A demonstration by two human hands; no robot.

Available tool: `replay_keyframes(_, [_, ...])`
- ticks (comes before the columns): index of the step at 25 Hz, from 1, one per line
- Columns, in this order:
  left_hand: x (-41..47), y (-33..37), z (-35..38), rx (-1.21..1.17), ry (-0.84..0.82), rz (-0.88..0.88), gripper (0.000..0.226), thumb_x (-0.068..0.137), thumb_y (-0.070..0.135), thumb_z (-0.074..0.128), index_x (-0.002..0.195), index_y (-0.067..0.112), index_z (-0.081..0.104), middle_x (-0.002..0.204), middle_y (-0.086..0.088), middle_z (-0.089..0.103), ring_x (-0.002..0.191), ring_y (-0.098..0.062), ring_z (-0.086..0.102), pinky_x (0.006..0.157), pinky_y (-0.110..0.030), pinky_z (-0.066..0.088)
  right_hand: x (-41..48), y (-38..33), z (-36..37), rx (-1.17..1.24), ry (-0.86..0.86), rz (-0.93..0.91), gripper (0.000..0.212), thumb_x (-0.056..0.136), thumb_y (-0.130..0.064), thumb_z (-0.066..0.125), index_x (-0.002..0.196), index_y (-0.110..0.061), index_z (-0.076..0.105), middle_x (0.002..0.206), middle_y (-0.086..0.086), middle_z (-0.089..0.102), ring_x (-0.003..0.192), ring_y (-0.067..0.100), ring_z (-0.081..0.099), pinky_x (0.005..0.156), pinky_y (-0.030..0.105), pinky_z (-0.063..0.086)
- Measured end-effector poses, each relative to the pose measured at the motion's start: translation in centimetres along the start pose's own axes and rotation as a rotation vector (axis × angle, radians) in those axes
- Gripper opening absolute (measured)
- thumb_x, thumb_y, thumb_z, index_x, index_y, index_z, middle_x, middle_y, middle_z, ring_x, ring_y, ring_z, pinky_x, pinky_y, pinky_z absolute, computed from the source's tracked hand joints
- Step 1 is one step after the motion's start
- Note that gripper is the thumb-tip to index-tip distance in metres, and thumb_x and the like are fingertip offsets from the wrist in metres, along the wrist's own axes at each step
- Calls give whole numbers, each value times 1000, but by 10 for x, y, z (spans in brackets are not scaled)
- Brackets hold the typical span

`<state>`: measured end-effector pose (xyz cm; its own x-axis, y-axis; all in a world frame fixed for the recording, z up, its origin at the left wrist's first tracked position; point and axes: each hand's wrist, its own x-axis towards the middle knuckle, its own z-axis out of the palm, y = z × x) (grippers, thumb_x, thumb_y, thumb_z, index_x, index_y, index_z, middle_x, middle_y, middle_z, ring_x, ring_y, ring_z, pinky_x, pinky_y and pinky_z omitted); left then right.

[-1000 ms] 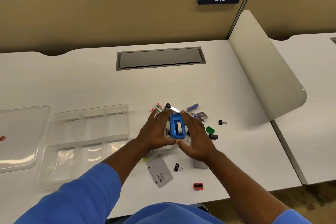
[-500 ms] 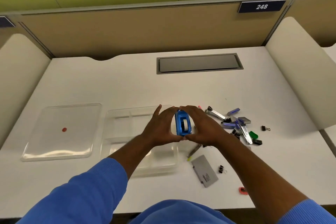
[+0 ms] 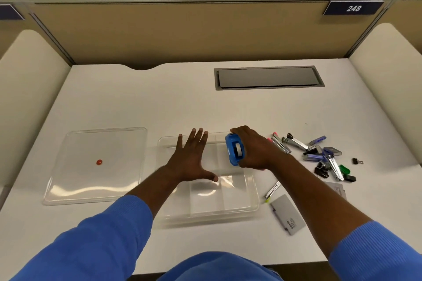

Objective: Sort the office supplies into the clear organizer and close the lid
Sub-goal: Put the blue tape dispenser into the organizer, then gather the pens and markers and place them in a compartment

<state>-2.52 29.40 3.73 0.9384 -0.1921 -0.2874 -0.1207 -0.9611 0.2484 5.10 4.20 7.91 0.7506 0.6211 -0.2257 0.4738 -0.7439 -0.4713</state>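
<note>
My right hand (image 3: 253,148) grips a blue tape dispenser (image 3: 234,151) over the far right compartment of the clear organizer (image 3: 250,209). My left hand (image 3: 194,159) hovers flat over the organizer's left half with its fingers spread and holds nothing. The clear lid (image 3: 75,191) lies on the desk to the left, with a small red dot (image 3: 99,162) on it. A pile of staplers, binder clips and small boxes (image 3: 319,155) lies to the right of the organizer.
A grey card case (image 3: 288,214) and a small metal clip (image 3: 272,189) lie by the organizer's right side. A lone black binder clip (image 3: 357,161) sits far right. A grey cable hatch (image 3: 268,77) is set in the desk. Padded dividers (image 3: 388,75) flank both sides.
Both hands carried the tape dispenser left from the pile to the organizer. My left hand has since let go and spread open; my right hand alone holds the dispenser.
</note>
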Motion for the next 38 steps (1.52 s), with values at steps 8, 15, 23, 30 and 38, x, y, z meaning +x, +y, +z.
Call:
replay_keyframes(8, [9,-7,15,76,23,0,149,49,105,39,155,19,-20,164,-1,-27,142,-17,-38,111,-50,-28,23,-3,0,-99,-173,113,105,58,-32,95,146,-23,38,141,-2,46,118,22,55,93,31,47])
replay_keyframes(15, [9,-7,20,113,31,-27,148,47,109,26,155,19,-22,160,-1,-35,141,-19,-42,111,-51,-29,14,-2,10,-142,-105,90,94,73,-42,86,151,-21,37,154,1,40,136,23,44,110,37,33])
replay_keyframes(23, [7,8,15,55,124,-8,140,55,108,26,156,23,-21,163,2,-30,147,-15,-33,119,-53,-20,-17,5,22,-21,127,64,97,76,-56,77,155,-32,27,164,-3,27,150,19,24,118,38,18])
replay_keyframes(30, [37,65,5,-8,187,59,127,62,104,27,155,32,-19,162,9,-28,146,-10,-33,117,-48,-25,-60,41,12,43,234,109,91,80,-56,74,155,-28,31,161,0,34,148,20,29,119,43,25])
replay_keyframes(38, [90,151,2,52,194,169,78,89,73,45,153,29,33,161,3,33,150,-13,24,118,-50,-23,-93,115,-10,-10,413,259,56,89,-39,70,139,-21,55,136,2,61,127,26,55,107,43,39])
